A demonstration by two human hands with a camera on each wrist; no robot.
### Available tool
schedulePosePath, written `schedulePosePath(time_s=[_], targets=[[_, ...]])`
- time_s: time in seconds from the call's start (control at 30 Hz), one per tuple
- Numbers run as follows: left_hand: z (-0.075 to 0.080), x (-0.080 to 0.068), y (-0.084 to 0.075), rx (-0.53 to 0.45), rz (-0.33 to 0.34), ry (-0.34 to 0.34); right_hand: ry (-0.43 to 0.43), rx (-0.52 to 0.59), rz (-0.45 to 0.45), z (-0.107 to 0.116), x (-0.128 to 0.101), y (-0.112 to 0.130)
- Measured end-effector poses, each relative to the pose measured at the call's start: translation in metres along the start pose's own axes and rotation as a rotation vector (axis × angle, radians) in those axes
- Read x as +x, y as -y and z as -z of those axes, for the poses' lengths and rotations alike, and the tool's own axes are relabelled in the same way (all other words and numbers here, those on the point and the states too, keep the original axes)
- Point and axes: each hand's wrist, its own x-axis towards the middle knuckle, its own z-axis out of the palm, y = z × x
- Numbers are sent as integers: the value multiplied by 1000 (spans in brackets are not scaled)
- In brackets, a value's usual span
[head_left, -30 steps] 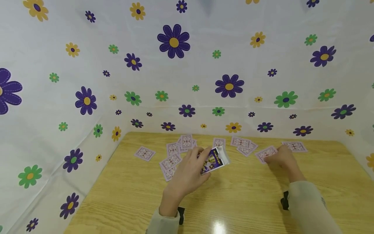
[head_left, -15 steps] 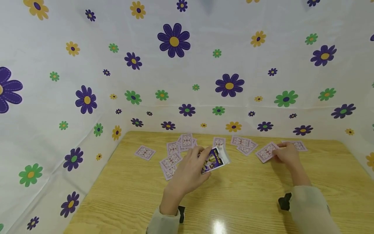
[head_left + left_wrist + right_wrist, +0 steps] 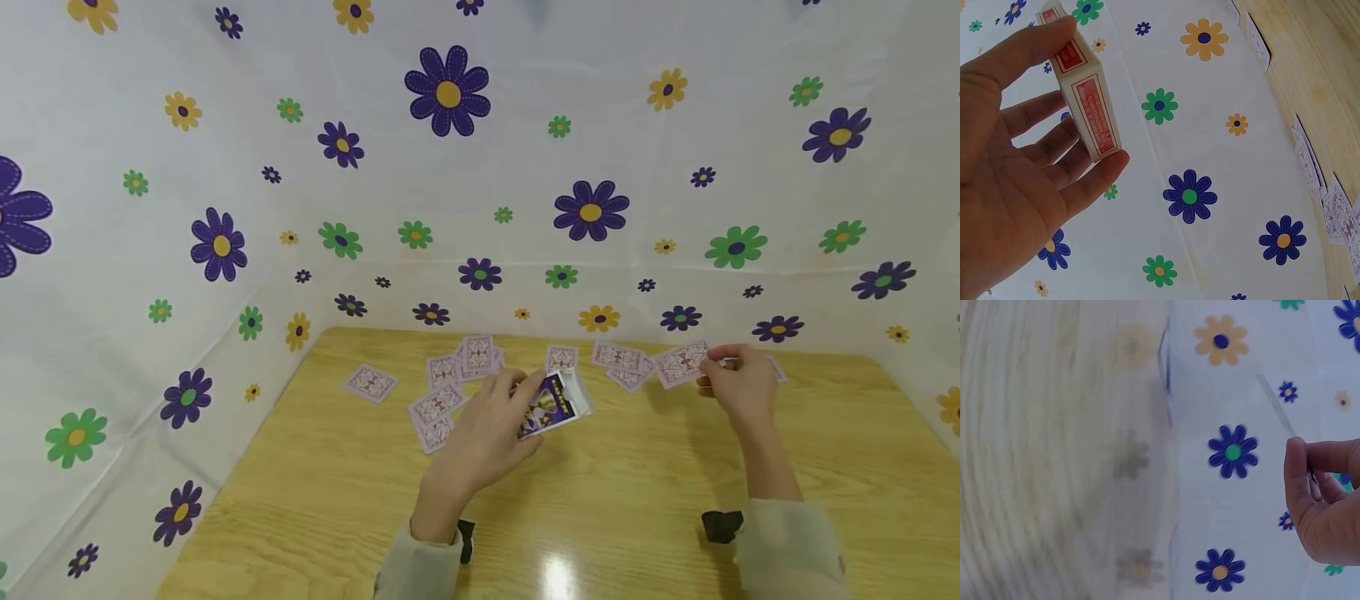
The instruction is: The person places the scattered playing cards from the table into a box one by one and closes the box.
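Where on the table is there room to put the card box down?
The near half of the table is bare wood, between the two sleeves and below the left hand. The far edge is crowded with scattered cards, from the left corner to the right hand.

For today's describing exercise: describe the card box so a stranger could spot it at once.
On the wooden table, among scattered face-down cards, find the left hand. It grips the card box, the only purple, picture-printed, thick item there.
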Motion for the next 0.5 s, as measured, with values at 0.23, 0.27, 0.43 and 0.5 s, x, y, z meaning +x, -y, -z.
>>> schedulePosePath(time_s=[0.23,0.27,0.43,0.5], targets=[[-3,-3,-2,-11,15,20,-56,40,147,-11,-32,15],[-4,-2,-2,-8,8,10,-65,65,166,-13,-35,17],[-3,1,1,-12,0,-10,-65,220,213,-25,-46,25],[-2,2,2,-14,5,-11,-53,260,221,-30,-47,27]])
